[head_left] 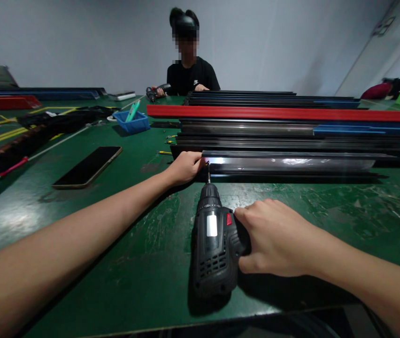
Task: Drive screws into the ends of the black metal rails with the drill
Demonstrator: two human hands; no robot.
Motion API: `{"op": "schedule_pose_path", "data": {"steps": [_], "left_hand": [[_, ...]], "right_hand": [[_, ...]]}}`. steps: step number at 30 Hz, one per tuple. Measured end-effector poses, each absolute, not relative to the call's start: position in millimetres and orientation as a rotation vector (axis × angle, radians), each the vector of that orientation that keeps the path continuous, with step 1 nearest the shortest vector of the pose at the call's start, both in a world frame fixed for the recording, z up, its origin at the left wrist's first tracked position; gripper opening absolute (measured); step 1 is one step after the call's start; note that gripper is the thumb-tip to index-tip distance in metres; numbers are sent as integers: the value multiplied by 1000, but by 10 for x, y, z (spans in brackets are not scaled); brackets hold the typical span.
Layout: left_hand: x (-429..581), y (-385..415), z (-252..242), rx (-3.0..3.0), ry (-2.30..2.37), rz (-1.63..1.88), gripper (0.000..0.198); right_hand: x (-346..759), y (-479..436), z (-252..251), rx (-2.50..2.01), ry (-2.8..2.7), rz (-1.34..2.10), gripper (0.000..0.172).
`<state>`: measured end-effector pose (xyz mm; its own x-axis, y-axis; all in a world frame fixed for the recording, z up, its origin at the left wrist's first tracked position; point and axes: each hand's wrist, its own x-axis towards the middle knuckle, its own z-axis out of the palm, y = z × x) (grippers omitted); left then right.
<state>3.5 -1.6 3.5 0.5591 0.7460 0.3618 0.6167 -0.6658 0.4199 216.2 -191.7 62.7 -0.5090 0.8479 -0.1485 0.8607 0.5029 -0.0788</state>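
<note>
A black cordless drill (211, 253) lies on its side in my right hand (273, 237), whose fingers wrap round the handle. Its bit points away from me and reaches the left end of a long dark metal profile (291, 163), where a light glows on the surface. My left hand (185, 167) is closed on that same end of the profile, thumb beside the bit tip. Whether the bit touches a screw there is too small to tell. Behind the profile lie more black profiles (256, 142), with short yellow-green wires (165, 152) at their left ends.
A phone (88, 168) lies on the green table (143, 286) at left. Beyond it are a blue basket (132, 123), a red-handled screwdriver (13, 167) and dark cables. A red profile (284, 112) crosses the stack. Opposite sits a person (192, 77) holding another drill (157, 90).
</note>
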Motion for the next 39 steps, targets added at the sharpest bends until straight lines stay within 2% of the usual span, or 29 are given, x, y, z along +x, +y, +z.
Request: {"op": "schedule_pose_path", "data": {"steps": [19, 39], "left_hand": [[38, 15, -1, 2560, 1129, 783, 46], [32, 19, 9, 2573, 1131, 768, 45]], "right_hand": [[2168, -1909, 637, 1458, 2652, -167, 42], [2174, -1919, 618, 1472, 2657, -175, 40]]}}
